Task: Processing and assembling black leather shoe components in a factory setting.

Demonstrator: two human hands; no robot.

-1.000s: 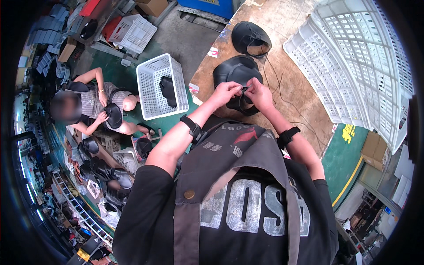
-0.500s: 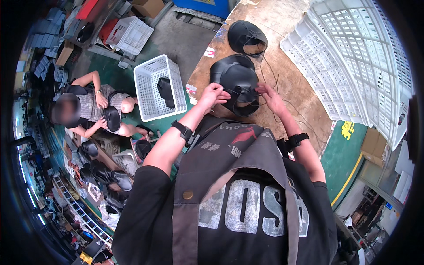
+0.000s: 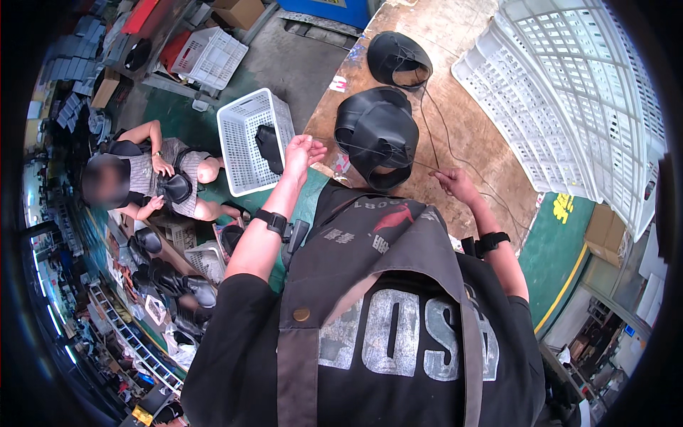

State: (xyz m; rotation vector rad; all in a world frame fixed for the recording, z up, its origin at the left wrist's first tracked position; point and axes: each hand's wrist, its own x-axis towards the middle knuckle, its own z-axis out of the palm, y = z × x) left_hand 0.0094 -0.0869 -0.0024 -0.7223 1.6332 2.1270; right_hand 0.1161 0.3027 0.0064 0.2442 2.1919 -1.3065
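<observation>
— Holding both hands close together?
— No, well apart, with the left hand (image 3: 304, 154) set a little farther forward than the right hand (image 3: 457, 183)
— And shaped how, on the left?
— With fingers (image 3: 315, 151) curled, bent toward the other hand
— Likewise on the right?
— Much the same, pinching at the fingertips (image 3: 440, 174), pointed back toward the left hand
— And behind the hands?
— Slanting the left forearm (image 3: 256, 249) and right forearm (image 3: 509, 267) inward to meet them, spread wider toward the elbows
</observation>
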